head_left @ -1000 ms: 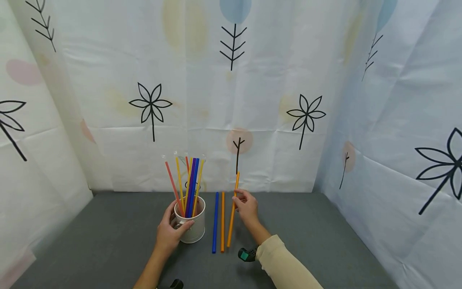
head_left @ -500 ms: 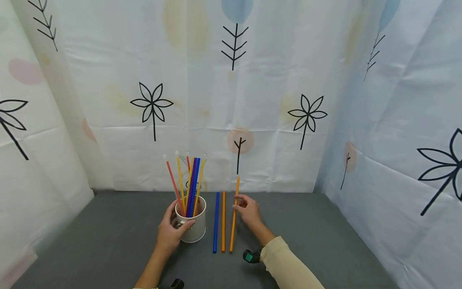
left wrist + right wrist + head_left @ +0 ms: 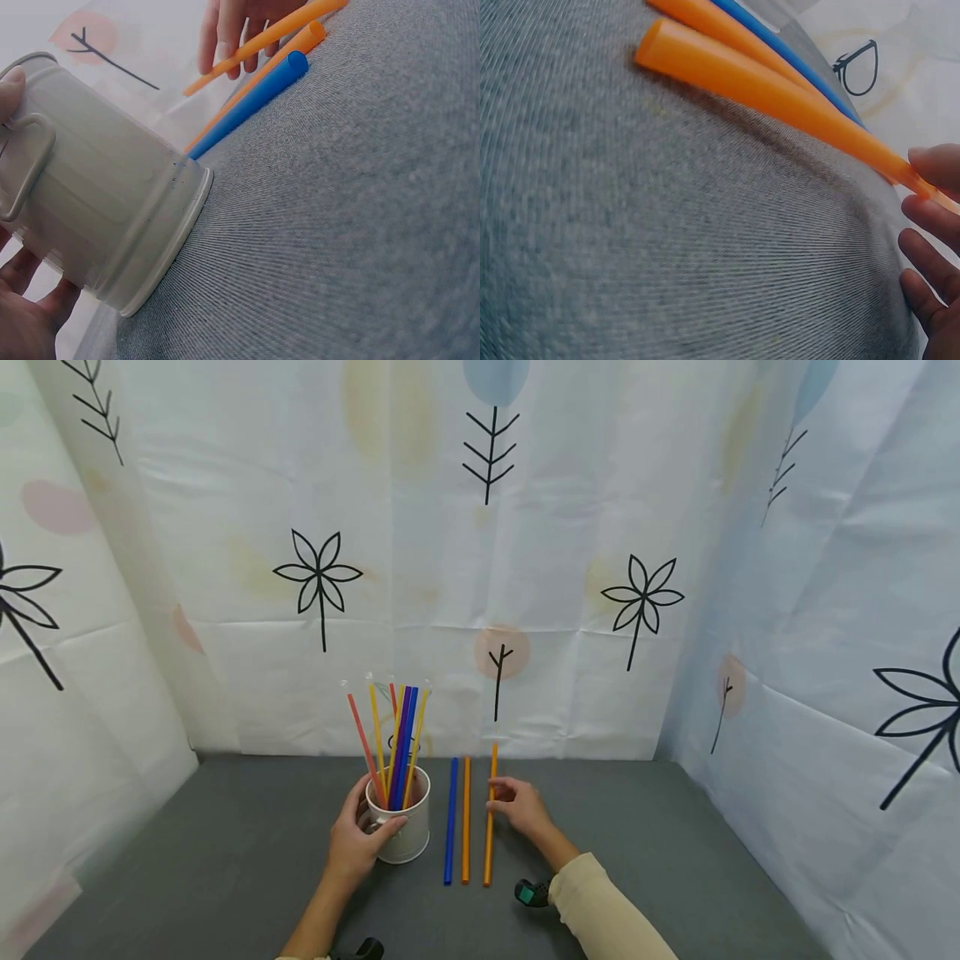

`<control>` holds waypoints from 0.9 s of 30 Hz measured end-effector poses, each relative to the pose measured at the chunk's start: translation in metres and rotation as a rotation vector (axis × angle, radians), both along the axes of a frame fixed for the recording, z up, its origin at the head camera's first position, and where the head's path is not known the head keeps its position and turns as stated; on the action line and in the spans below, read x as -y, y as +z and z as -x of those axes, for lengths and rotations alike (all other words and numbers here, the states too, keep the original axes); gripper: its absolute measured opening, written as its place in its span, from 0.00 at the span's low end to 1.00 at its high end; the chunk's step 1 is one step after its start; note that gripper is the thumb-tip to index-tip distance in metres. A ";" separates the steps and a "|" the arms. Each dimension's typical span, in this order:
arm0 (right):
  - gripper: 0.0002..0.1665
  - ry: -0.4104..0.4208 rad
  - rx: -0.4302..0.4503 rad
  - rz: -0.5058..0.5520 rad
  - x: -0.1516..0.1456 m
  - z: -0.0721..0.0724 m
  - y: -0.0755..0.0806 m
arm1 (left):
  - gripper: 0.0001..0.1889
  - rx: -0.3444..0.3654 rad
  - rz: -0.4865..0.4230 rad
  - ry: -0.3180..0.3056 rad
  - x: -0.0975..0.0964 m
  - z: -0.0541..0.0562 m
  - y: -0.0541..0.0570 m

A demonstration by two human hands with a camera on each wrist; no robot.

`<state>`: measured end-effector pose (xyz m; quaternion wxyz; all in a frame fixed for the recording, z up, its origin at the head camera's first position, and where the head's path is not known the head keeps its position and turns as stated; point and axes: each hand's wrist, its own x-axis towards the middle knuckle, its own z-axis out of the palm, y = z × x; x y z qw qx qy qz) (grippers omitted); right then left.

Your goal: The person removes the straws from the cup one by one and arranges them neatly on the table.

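My left hand [image 3: 357, 842] grips a white mug [image 3: 105, 172] by its handle side, thumb near the rim. Several straws stand in the mug, among them a red straw [image 3: 362, 731], yellow ones and a blue straw [image 3: 406, 747]. Between thumb and fingertips my right hand [image 3: 522, 807] pinches an orange straw [image 3: 489, 852], its near end low over the cloth. To the left of it a second orange straw [image 3: 466, 827] and a loose blue straw [image 3: 451, 827] lie side by side. The right wrist view shows the held straw [image 3: 765, 90] with its shadow beneath.
A grey cloth [image 3: 247, 843] covers the table. White printed curtains [image 3: 555, 693] stand behind it and on both sides. Black wrist devices show at the right cuff [image 3: 532, 893] and by the left wrist.
My right hand has moved toward me and lowered the orange straw, which has turned from slanted to nearly parallel with the other two. My left hand stays on the mug.
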<state>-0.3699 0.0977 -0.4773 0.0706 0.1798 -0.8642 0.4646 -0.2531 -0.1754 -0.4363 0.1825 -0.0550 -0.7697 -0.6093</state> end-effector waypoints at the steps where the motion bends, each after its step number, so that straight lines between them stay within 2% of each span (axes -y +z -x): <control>1: 0.23 0.004 0.006 -0.007 -0.001 0.000 0.000 | 0.43 0.000 -0.002 0.000 0.000 0.000 0.000; 12: 0.22 0.040 0.004 -0.080 -0.001 -0.003 -0.001 | 0.43 0.001 0.002 -0.003 0.000 0.001 -0.001; 19: 0.21 0.018 0.023 -0.114 0.002 -0.002 -0.001 | 0.43 -0.018 0.004 0.000 -0.001 0.001 -0.002; 27: 0.19 0.012 -0.014 -0.164 0.007 -0.004 -0.001 | 0.44 -0.036 -0.002 -0.002 -0.001 0.002 -0.003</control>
